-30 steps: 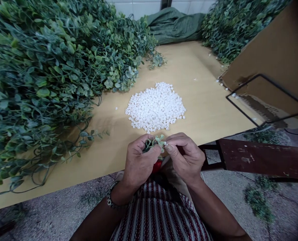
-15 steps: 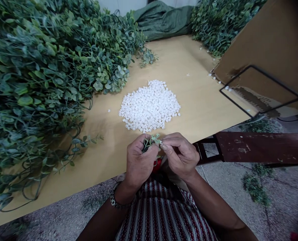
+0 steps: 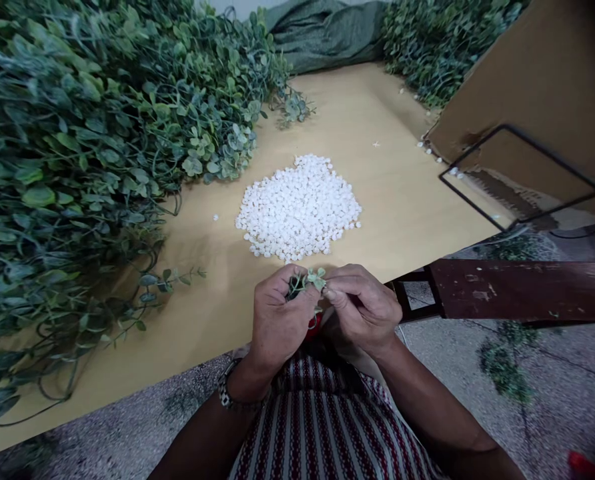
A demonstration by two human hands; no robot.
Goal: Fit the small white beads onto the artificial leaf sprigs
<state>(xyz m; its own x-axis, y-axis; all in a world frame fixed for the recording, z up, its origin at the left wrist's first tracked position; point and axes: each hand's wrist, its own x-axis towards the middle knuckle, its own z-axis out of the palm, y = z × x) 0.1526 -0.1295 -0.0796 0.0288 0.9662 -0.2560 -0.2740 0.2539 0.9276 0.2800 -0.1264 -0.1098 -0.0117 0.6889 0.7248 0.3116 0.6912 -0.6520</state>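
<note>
Between my hands, at the table's near edge, is a small sprig of artificial greenery (image 3: 315, 279) with pale green leaves. My left hand (image 3: 283, 315) is closed around its stems, thumb pressed against the fingers. My right hand (image 3: 361, 305) pinches with thumb and forefinger right beside the leaves; what lies between those fingertips is too small and hidden to make out. Just beyond both hands, a heap of small white plastic pieces (image 3: 298, 208) lies spread on the tan tabletop (image 3: 397, 200).
A large pile of artificial greenery (image 3: 102, 133) covers the table's left side, with more foliage (image 3: 437, 47) at the back right. A green cloth sack (image 3: 327, 33) lies behind. Cardboard (image 3: 537, 100) and a black wire frame (image 3: 522, 137) stand right, above a dark red bench (image 3: 517, 290).
The sprig's leaf tip shows slightly further right and more plainly at my right fingertips. Both hands stay close together in nearly the same place.
</note>
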